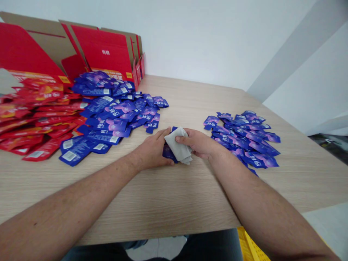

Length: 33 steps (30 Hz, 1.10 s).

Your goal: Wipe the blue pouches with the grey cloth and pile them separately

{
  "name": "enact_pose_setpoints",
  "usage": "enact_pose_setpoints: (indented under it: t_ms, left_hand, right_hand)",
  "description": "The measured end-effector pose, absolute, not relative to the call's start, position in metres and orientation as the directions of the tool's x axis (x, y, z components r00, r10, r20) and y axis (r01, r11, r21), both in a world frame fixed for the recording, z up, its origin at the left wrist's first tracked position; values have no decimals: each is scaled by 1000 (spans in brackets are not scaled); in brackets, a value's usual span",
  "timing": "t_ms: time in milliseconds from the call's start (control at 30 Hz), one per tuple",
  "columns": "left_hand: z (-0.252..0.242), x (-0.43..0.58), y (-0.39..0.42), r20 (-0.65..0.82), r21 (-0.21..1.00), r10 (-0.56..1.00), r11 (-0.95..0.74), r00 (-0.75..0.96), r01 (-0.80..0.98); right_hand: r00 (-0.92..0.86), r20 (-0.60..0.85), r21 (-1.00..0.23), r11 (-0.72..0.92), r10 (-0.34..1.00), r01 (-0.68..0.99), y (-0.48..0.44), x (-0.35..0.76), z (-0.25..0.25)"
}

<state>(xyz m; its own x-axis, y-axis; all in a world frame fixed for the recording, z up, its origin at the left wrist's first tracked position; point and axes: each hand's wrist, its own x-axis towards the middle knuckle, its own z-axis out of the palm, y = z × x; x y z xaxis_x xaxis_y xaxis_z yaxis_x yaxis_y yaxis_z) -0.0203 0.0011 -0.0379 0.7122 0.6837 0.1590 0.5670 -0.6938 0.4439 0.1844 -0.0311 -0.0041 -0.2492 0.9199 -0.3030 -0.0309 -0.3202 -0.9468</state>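
Note:
My left hand [153, 149] holds a blue packet [168, 152] down on the wooden table [174, 195], fingers wrapped over it. My right hand [198, 143] grips a folded grey-white cloth [178, 146] that lies on the packet. Both hands meet at the table's middle. Most of the packet is hidden under the cloth and fingers.
A large heap of blue packets [114, 112] lies to the left, with red packets [38, 116] beyond it. A smaller pile of blue packets [244, 136] lies to the right. Flattened red cardboard boxes [103, 54] lean against the wall at the back left. A yellow crate [247, 246] shows below the table edge.

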Motion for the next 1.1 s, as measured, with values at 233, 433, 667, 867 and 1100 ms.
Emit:
enact_pose_setpoints:
  t_ms: [233, 433, 667, 867, 1100]
  left_hand:
    - [-42, -19, 4, 248, 720, 763, -557, 597, 414]
    - [-34, -12, -3, 30, 994, 806, 41, 591, -106]
    - [-23, -3, -21, -341, 761, 688, 602, 641, -241]
    - [-20, -4, -19, -402, 700, 713, 644, 574, -309]
    - [-13, -4, -18, -427, 685, 701, 663, 571, -302]
  right_hand:
    - [-284, -295, -951, -310, 913, -10, -30, 186, -6]
    - [-362, -151, -972, -206, 920, -117, -33, 187, -6]
    - [-399, -77, -996, -86, 914, -5, -42, 179, -3]
    - [-376, -76, -994, -39, 923, 106, -43, 178, 1]
    - [-370, -66, -987, -6, 927, 160, -43, 176, 0]
